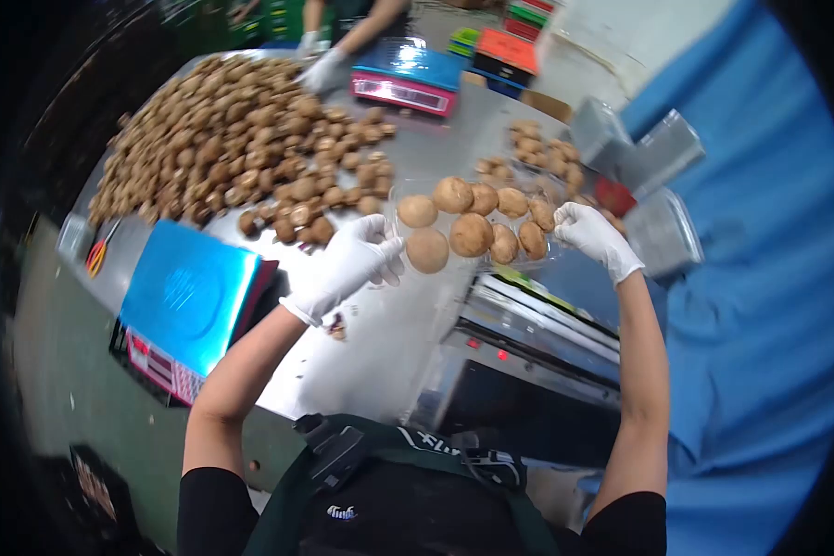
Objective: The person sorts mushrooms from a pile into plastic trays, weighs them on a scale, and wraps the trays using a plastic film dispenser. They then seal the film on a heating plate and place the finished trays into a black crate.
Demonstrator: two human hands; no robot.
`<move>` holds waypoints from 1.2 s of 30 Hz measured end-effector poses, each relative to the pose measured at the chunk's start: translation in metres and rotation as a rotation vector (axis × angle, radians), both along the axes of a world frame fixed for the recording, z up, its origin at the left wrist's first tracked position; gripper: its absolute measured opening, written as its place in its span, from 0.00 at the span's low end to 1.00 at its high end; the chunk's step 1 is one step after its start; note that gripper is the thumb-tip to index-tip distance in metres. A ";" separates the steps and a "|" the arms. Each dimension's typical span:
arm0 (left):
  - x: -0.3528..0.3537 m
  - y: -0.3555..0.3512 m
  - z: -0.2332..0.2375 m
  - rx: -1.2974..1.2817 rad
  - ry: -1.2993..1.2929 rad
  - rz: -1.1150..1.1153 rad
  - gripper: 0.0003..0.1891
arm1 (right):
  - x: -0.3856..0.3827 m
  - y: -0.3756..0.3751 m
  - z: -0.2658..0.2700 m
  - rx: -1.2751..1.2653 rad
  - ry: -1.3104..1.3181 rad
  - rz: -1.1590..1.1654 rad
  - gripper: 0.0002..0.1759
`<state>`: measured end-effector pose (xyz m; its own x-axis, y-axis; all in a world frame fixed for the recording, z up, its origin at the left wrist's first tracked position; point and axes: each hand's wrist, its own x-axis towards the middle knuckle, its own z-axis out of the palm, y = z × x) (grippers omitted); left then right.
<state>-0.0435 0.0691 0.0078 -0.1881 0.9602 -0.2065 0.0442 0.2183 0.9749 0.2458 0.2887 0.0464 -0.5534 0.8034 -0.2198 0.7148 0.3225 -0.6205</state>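
A clear plastic tray of brown mushrooms (472, 234) is held up over the metal table, in front of my chest. My left hand (350, 264), in a white glove, pinches the tray's left edge. The tray's right edge is between the closed fingers of my right hand (595, 236), also gloved in white. Several mushrooms lie in the tray in two rough rows, caps up. Below its right part is a wrapping machine (528, 371) with a dark front panel and red lights.
A large mushroom heap (222, 130) covers the metal table's (343, 371) far left. A blue-topped scale (190, 287) stands at the near left, another scale (406, 79) at the back by a co-worker's gloved hands (322, 69). Empty clear trays (663, 232) and a blue curtain (760, 278) are right.
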 end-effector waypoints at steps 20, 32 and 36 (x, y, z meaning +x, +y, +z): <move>0.163 0.150 -0.035 0.045 0.595 -0.478 0.11 | 0.229 -0.046 -0.053 -0.084 0.092 -0.540 0.12; 0.159 0.141 -0.015 -0.008 0.712 -0.508 0.11 | 0.192 -0.061 -0.017 0.695 -0.168 0.082 0.31; 0.174 0.131 -0.002 0.354 0.927 -0.246 0.17 | 0.172 -0.059 -0.018 0.714 -0.136 0.114 0.35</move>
